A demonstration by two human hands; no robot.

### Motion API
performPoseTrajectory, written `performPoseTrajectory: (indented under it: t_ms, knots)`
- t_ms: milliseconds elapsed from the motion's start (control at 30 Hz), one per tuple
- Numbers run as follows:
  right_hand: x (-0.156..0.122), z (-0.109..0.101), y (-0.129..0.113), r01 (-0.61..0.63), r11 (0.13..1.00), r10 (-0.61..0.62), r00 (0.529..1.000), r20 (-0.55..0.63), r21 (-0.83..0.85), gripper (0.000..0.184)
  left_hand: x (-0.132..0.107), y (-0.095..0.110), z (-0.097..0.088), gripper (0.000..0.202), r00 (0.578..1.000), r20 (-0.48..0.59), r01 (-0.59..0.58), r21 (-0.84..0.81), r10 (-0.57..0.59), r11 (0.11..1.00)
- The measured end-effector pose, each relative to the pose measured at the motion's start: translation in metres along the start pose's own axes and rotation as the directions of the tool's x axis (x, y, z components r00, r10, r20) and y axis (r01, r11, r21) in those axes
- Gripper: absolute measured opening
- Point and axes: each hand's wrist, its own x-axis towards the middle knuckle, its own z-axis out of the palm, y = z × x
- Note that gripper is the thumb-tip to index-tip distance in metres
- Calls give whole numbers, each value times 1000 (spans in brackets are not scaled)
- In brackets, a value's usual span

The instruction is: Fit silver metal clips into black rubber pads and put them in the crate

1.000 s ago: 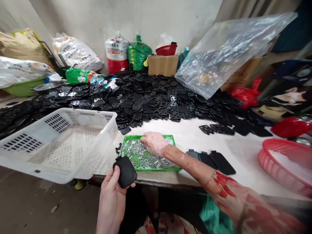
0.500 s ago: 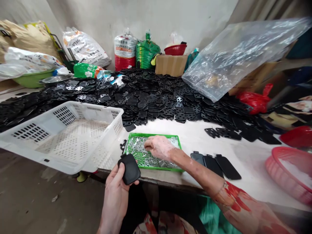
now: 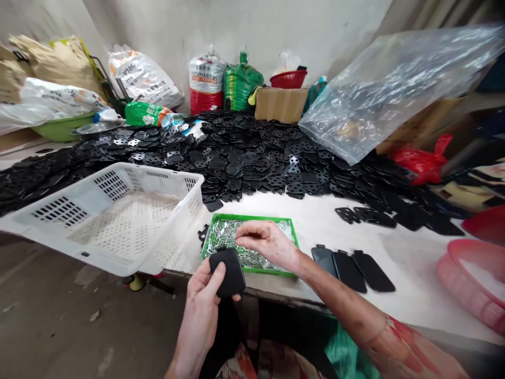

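My left hand (image 3: 205, 295) grips a flat black plate (image 3: 228, 271) with rounded corners and a small tab at its top, thumb on its face. Just beyond it lies a shallow green tray (image 3: 291, 247) full of small silver metal pins (image 3: 224, 231). Over the tray hangs my right hand (image 3: 268, 239), its thumb and fingertips pinched together. Whether a pin is between those fingertips is too small to tell. Right of the tray, several black plates (image 3: 349, 271) with tabs lie overlapping on the white tabletop (image 3: 315, 216).
A white perforated crate (image 3: 118, 221) stands at the left. A large heap of black plates (image 3: 236, 152) spreads across the back. Clear plastic sheeting (image 3: 379, 95) leans over the heap's right side. A pink basket (image 3: 469, 279) sits at the right edge. Sacks (image 3: 207, 81) stand along the wall.
My right hand has lifted a little from the pins, fingers pinched. My left hand has brought the black plate rightward and slightly up, closer to the tray.
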Motion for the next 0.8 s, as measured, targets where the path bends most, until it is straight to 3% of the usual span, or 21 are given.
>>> performPoseTrajectory:
  t_ms: [67, 267, 400, 567, 633, 700, 800]
  knots:
    - [-4, 1, -5, -3, 983, 4, 1000, -5, 184, 12, -1, 0, 6, 38, 999, 44, 20, 20, -21, 1000]
    - [-14, 0, -7, -31, 964, 62, 992, -110, 264, 14, 3, 0, 13, 37, 988, 153, 2, 112, -19, 994]
    - [-21, 0, -7, 14, 985, 24, 977, -214, 173, 17, 4, -1, 17, 32, 985, 170, -48, 217, 10, 975]
    - [-29, 7, -12, 116, 992, -126, 930, -344, -51, 23, 6, -6, 23, 31, 988, 120, -137, 374, 99, 917]
    - [-31, 5, -12, 82, 997, -78, 930, -359, -2, 23, 7, -7, 23, 32, 988, 121, -138, 373, 100, 917]
    - [-33, -3, -13, -11, 979, 69, 958, -280, 204, 21, 6, -6, 22, 30, 985, 168, -94, 293, 46, 952]
    - [-40, -23, -13, -216, 851, 198, 976, 89, 479, 30, 3, -1, 20, 28, 932, 323, 115, 161, -162, 980]
